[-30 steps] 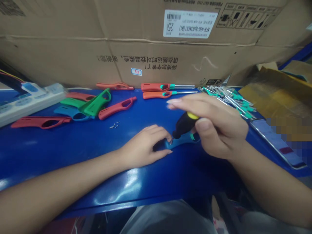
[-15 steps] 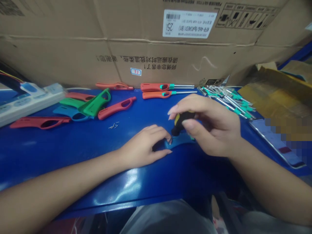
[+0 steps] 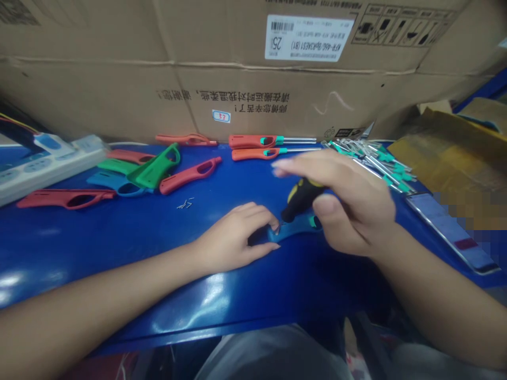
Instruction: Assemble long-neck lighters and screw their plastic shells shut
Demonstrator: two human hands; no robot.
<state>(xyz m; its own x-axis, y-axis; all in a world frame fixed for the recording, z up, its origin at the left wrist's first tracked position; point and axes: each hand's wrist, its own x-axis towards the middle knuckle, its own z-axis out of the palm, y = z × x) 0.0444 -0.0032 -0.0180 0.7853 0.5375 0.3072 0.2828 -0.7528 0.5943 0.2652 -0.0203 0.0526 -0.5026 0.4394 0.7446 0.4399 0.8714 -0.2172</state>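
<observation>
My left hand (image 3: 233, 237) presses down on the handle end of a blue lighter shell (image 3: 293, 228) lying on the blue table (image 3: 119, 243), its fingers curled over the part. My right hand (image 3: 348, 206) grips a black and yellow screwdriver (image 3: 299, 198), thumb on the handle and fingers stretched over it. The screwdriver tip rests on the shell right beside my left fingertips. Most of the shell is hidden under both hands.
Red, green and blue lighter shells (image 3: 150, 171) lie at the back left, two assembled orange lighters (image 3: 269, 148) at the back middle. A pile of metal tubes with teal ends (image 3: 372, 158) sits back right. A white power strip (image 3: 47, 163) lies far left; cardboard boxes (image 3: 237, 68) wall the back.
My right hand's fingers curled round the screwdriver handle, then stretched out again, turning the tool in place. My left hand has stayed put on the shell.
</observation>
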